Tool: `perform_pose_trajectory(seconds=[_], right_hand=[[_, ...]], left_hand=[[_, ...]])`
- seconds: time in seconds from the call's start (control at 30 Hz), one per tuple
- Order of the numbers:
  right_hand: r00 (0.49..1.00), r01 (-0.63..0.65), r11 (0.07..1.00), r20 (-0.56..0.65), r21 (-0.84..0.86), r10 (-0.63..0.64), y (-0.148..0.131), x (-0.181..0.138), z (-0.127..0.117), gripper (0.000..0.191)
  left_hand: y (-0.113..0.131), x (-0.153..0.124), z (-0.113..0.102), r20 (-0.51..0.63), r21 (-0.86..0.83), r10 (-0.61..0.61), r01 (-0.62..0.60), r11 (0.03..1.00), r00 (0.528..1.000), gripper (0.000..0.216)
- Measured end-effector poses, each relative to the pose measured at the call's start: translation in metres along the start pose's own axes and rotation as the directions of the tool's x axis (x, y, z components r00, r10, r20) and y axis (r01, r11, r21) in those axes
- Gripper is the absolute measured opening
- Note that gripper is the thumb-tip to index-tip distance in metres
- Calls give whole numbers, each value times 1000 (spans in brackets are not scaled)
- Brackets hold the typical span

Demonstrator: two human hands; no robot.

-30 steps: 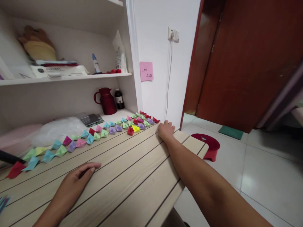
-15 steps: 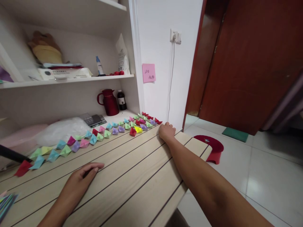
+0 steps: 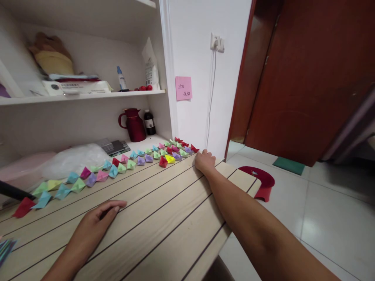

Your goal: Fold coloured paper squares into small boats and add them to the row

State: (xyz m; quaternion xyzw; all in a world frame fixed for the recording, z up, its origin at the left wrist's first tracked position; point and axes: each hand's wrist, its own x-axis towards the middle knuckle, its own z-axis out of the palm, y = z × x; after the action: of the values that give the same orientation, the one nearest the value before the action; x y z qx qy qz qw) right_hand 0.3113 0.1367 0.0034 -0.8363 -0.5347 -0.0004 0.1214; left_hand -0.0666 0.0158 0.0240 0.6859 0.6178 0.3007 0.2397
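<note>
Colourful folded paper boats [image 3: 102, 176] stand in rows along the back of the wooden slatted table [image 3: 152, 218]. My left hand [image 3: 98, 220] lies on the table in front of the rows, its index finger stretched out and a gap between it and the thumb. Nothing shows in it. At the table's far right edge my right hand [image 3: 205, 160] rests with curled fingers, just right of a red paper boat [image 3: 194, 148]. Whether anything is inside those fingers is hidden. A yellow paper boat [image 3: 169, 159] and another red one [image 3: 163, 161] sit at the front of the rows.
Behind the boats lie a clear plastic bag [image 3: 77, 160] and a dark red jug [image 3: 135, 125] beside a dark bottle [image 3: 149, 123]. A black bar [image 3: 14, 190] juts in at left. Coloured paper [image 3: 6, 251] lies at lower left. A red stool [image 3: 259, 179] stands beyond the table.
The view has shifted slightly, so everything sits a little further left and up. Both hands keep nearly the same place and pose; the boats have not visibly moved.
</note>
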Motion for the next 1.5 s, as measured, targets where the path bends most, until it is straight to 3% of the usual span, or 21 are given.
perform_pose_trajectory(seconds=[1.5], right_hand=[[999,18,1000,30,-9,-17,3,1,0,38]], left_hand=[[-7,0,0,11,12,68,-69,998,998,36]])
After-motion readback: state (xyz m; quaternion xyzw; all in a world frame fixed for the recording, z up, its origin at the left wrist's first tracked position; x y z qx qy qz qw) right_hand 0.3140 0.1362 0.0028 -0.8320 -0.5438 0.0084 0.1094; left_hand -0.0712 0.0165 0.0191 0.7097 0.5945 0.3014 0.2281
